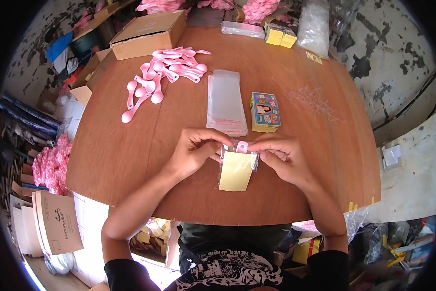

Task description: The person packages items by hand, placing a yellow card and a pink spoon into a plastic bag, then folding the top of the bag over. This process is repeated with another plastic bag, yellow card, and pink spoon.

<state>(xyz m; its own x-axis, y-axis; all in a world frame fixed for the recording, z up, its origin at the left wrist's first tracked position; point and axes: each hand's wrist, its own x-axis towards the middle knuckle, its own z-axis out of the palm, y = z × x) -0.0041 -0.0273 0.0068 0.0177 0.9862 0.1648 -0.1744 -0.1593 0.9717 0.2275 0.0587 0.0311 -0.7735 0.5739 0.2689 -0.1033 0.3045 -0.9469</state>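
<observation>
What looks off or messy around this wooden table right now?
The wall at the right has dark, patchy areas, as if its paint were peeling. Thin, clear scraps lie scattered on the table, right of the card stack. The pink spoons sit in a loose heap, which looks untidy rather than wrong.

Pink spoons (171, 65), reddish-brown worktop (130, 165), pale yellow card (236, 171), blue printed top card (265, 108) on the yellow-edged stack (265, 128), black shirt (222, 271) with white print
</observation>
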